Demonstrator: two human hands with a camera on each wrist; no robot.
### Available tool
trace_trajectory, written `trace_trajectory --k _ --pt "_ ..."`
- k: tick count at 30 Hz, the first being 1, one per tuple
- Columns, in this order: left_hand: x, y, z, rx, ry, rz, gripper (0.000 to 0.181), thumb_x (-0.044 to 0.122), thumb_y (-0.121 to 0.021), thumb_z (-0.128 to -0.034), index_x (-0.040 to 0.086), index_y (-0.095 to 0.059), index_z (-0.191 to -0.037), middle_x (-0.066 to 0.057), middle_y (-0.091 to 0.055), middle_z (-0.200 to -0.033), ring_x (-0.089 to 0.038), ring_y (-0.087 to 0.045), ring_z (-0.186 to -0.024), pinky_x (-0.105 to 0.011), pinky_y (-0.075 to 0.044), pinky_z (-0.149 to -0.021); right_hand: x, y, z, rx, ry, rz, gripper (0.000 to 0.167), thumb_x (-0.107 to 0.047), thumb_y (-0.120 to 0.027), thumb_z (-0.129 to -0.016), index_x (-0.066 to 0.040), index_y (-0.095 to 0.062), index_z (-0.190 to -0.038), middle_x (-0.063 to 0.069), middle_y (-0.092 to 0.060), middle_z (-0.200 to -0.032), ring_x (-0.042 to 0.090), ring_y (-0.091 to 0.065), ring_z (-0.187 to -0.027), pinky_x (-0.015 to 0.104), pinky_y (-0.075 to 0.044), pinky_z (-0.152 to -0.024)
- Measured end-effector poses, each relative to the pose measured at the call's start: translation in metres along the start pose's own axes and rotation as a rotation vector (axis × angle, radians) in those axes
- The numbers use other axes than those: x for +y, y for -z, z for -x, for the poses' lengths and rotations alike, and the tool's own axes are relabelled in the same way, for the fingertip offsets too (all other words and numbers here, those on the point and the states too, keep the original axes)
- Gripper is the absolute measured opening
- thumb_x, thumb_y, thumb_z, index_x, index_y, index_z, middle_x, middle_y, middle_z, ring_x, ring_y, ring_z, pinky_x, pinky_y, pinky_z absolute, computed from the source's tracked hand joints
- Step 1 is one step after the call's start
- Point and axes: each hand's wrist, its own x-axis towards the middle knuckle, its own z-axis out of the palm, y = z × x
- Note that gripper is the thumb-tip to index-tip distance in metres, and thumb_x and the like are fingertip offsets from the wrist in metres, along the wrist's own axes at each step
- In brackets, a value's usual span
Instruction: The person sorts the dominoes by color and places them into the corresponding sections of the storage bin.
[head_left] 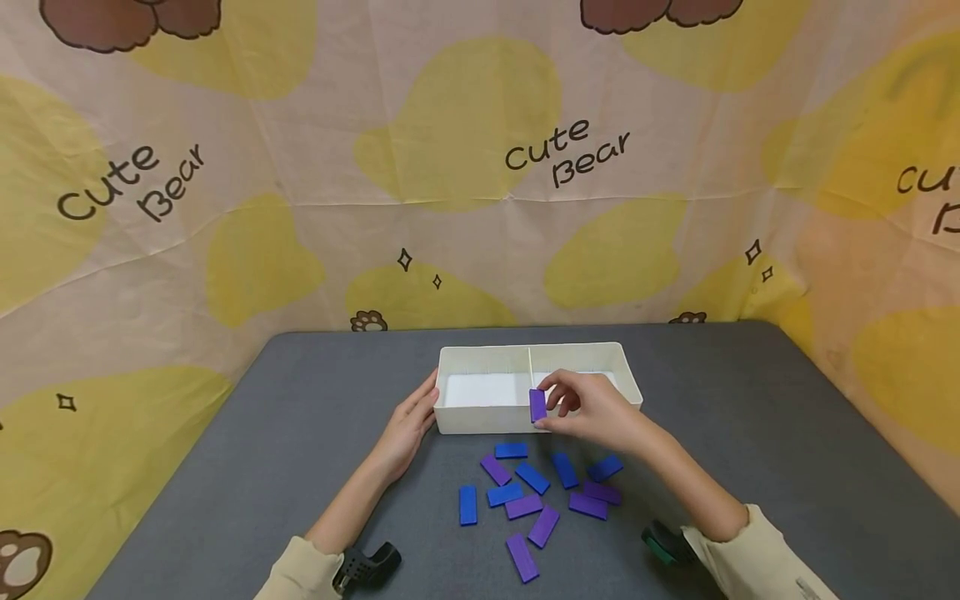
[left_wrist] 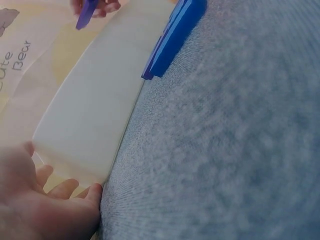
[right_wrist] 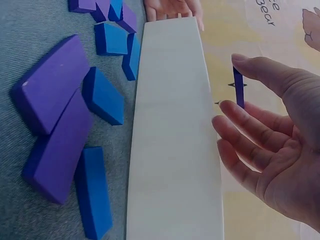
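A white box (head_left: 480,421) with two compartments stands on the grey table, a thin divider between them. My left hand (head_left: 406,433) rests against its left end with straight, spread fingers, as the left wrist view also shows. Between thumb and fingertips, my right hand (head_left: 592,406) pinches a purple block (head_left: 537,406), held upright over the box's front wall near the divider. In the right wrist view that purple block (right_wrist: 239,89) appears edge-on. The visible floor of the left compartment (head_left: 483,390) is bare; my right hand hides part of the right one.
Several blue blocks (head_left: 468,506) and purple blocks (head_left: 522,557) lie scattered on the grey table (head_left: 330,392) before the box. At the right, one purple block (head_left: 602,492) touches another purple block (head_left: 588,506). A patterned cloth (head_left: 465,125) hangs behind the table.
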Motion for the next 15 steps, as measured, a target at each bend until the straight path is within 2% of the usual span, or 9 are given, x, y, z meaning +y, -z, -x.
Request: trace_trajectory --k 6,15 --pt "0.000 -0.001 -0.001 0.001 0.004 -0.001 0.059 0.027 -0.036 -0.1172 0.007 -0.018 -0.169 -0.014 -0.012 -0.177 -0.032 -0.013 -0.163 -0.054 -0.017 -0.130 -0.003 -0.001 -0.010 0.007 0.020 0.009 0.039 -0.018 -0.088 -0.086 0.000 -0.069 -0.115 0.002 -0.074 -0.088 0.007 -0.063 -0.072 0.024 -0.053 -0.066" --pt "0.000 -0.001 0.000 0.014 0.012 -0.016 0.058 0.025 -0.036 -0.1171 0.007 -0.019 -0.169 -0.013 -0.013 -0.177 -0.031 -0.015 -0.162 -0.052 -0.020 -0.130 -0.006 -0.008 -0.026 -0.006 0.034 0.011 0.041 -0.018 -0.089 -0.086 0.000 -0.068 -0.117 0.000 -0.074 -0.088 0.008 -0.063 -0.073 0.024 -0.052 -0.065"
